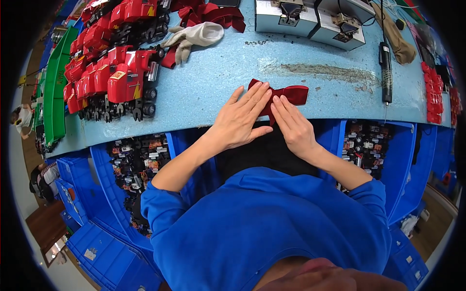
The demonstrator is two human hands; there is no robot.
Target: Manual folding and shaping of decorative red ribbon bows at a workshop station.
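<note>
Item: one dark red, velvety fabric bow (295,95), near the middle of the front edge of our light blue speckled tabletop (208,77), one tail pointing toward that edge. Left hand (241,116): fingers straight, laid over the bow's left part, thumb spread. Right hand (294,128): fingers together, extended over its middle; thumb hidden, so we cannot tell whether it pinches. Handling, in our judgement: press lightly, smooth outward from the centre, keep both loops level, avoid the scuffed brown patch (325,72) behind.
</note>
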